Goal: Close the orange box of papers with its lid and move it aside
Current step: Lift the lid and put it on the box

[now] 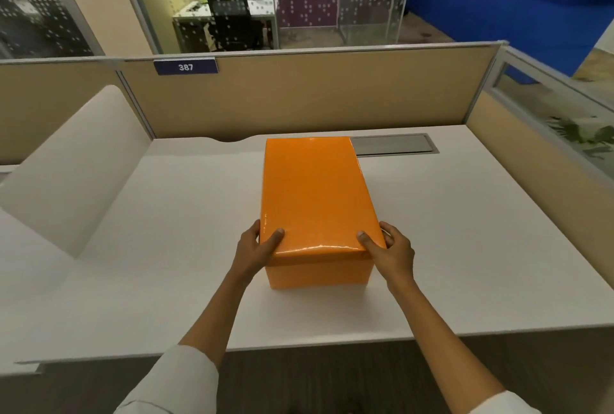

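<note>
One orange box (318,272) is sitting near the middle of the white tabletop (448,247), and one glossy orange lid (314,194) is lying flat on top of it, covering it fully, so no papers are showing. Two bare hands are working at the lid's near corners: the left hand (257,247) is wrapping the near-left corner, thumb lying on the lid's top and fingers pressing its side, while the right hand (390,249) is doing the same at the near-right corner. Each grip is clenching the lid. Two pale sleeves (172,380) are showing at the bottom edge. One beige partition (315,94) is standing behind the tabletop, carrying one dark blue tag (185,67) reading "387". One grey cable hatch (395,143) is lying just behind the box's far right corner.
</note>
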